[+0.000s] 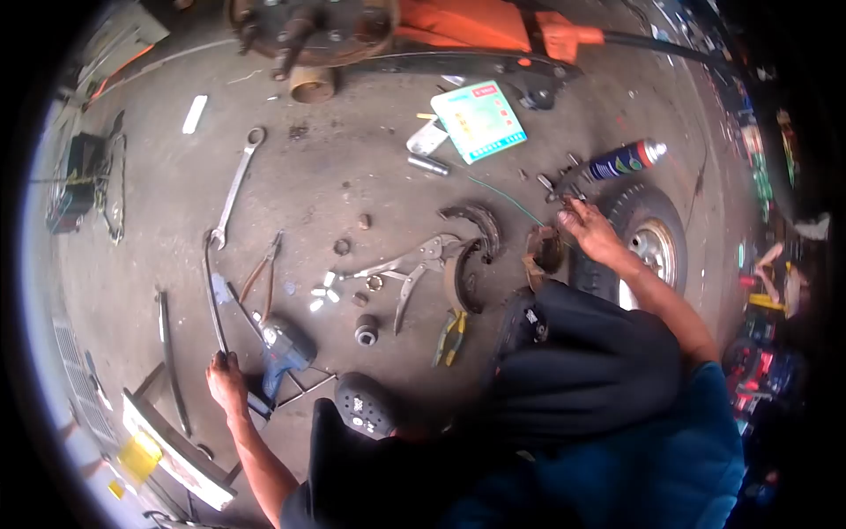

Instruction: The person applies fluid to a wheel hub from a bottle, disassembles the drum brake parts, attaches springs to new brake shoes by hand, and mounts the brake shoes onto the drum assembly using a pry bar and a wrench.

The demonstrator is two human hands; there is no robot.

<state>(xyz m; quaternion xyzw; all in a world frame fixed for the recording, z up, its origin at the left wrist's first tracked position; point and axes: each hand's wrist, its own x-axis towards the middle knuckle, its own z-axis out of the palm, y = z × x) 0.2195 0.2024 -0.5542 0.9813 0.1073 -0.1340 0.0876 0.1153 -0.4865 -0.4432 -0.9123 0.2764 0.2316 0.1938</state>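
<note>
Grey floor (159,247) spreads under everything, with an orange metal frame (467,28) lying across its far side. Black-tyred and silver-rimmed, a wheel (654,242) lies on its side at the right, and a rusty hub (308,31) with protruding studs shows at the top.

Both arms are bare below the sleeves and spread wide. The right forearm angles forward and inward from a blue sleeve, bringing the right hand (592,231) beside the tyre, over some dark metal parts (567,192). Its fingers point forward; whether they grip anything, I cannot tell. The left forearm runs forward and outward, and the left hand (226,385) is closed around the near end of a long, thin dark bar (212,291). That bar slants away along the floor, its far end close to the lower end of a big silver wrench (238,189).

A green-and-white box (480,122) lies well forward, between the hub and a dark blue spray can (621,161). Just inward of the left hand is a blue power tool (286,348), near a dark clog (363,406) on the person's foot. Locking pliers (432,256) lie in the middle, beside two curved brake shoes (460,278); yellow-handled pliers (452,338) lie nearer the person. Smallest are a socket (366,331), a dark ring (342,248) and some shiny white pieces (326,289), scattered left of the locking pliers.
</note>
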